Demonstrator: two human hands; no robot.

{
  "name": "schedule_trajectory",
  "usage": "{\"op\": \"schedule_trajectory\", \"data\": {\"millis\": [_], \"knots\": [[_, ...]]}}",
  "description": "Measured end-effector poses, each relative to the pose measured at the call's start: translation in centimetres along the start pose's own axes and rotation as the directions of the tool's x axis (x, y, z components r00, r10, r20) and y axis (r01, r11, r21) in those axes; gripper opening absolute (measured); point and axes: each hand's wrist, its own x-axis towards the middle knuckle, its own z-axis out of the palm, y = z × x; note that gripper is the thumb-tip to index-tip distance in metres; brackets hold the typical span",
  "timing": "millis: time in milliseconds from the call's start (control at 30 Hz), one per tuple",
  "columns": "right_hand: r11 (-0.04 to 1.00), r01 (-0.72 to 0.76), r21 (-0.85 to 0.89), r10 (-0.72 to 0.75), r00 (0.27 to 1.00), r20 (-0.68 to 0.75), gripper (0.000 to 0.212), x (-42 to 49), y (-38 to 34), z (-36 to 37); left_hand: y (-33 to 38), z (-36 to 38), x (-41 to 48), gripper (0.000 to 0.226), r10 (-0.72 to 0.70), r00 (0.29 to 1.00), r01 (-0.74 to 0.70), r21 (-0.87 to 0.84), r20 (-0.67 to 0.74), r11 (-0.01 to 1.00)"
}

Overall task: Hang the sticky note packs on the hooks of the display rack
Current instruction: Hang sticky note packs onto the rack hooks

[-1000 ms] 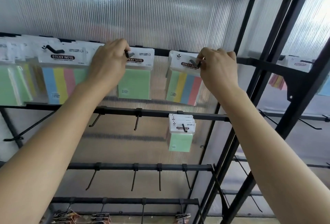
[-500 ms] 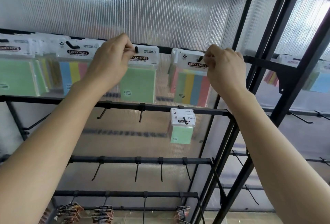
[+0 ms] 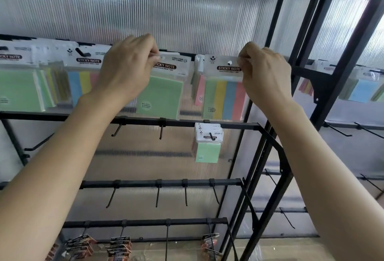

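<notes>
Left hand (image 3: 128, 67) pinches the green clear-sleeved sticky note pack (image 3: 160, 96) by its header, right hand (image 3: 267, 73) the four-colour striped pack (image 3: 225, 100); light, floppy, probably best held there.

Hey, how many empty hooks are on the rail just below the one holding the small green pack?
4 along that rail: leftmost hook, second hook, third hook, rightmost hook. The left forearm covers the rail's left end, so more may be hidden.
</notes>
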Motion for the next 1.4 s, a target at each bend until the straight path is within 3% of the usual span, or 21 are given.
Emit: {"op": "schedule_trajectory", "data": {"millis": [233,667,767,1033,1400], "knots": [[0.999,0.032,0.026,-0.033,0.999,0.013,0.008,-2.9,1.4,0.3,1.6,1.0,-1.7,0.027,0.119,0.989,-0.121,0.018,0.084,0.992],[0.997,-0.063,-0.035,0.067,0.990,0.123,0.008,-9.9,5.3,-1.1,6.7,5.6,-4.7,0.012,0.210,0.958,-0.194,-0.098,0.194,0.976],[0.996,-0.060,-0.059,0.066,0.990,0.121,0.015,-11.2,6.7,-1.7,8.4,6.9,-5.1,0.015,0.212,0.957,-0.186,-0.143,0.200,0.972],[0.984,-0.143,-0.102,0.158,0.975,0.157,0.008,-16.0,11.8,-5.1,15.1,10.6,-6.0,0.009,0.183,0.952,-0.132,-0.210,0.246,0.969],[0.960,-0.253,-0.121,0.269,0.952,0.148,0.008,-22.0,22.4,-11.9,28.5,14.0,-6.2,0.010,0.162,0.945,-0.070,-0.306,0.285,0.949]]}}
